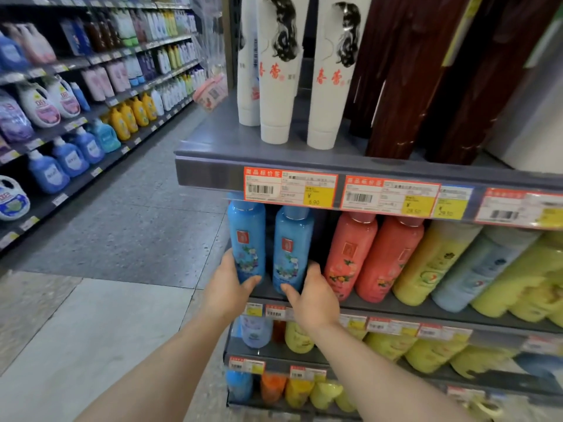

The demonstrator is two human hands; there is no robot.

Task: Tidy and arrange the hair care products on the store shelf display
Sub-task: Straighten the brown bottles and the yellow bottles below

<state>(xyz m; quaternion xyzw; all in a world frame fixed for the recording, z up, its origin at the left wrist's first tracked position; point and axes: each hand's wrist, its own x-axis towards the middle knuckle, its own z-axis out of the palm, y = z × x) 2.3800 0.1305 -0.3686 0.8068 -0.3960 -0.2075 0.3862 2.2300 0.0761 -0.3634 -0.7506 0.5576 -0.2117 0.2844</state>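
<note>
Two blue shampoo bottles stand side by side at the left end of the second shelf (426, 312). My left hand (227, 287) grips the base of the left blue bottle (246, 239), thumb across its front. My right hand (315, 295) wraps the base of the right blue bottle (291, 248), fingers behind it and thumb in front. Both bottles are upright. To their right stand two pink bottles (350, 254), then yellow bottles (432, 263) and a pale blue one (478, 269).
White tubes (277, 71) and dark red packs (405, 80) stand on the top shelf (228, 147) above orange price tags (289, 187). Lower shelves hold blue, orange and yellow bottles. An aisle floor (122, 233) lies left, with detergent shelves (76, 117) beyond.
</note>
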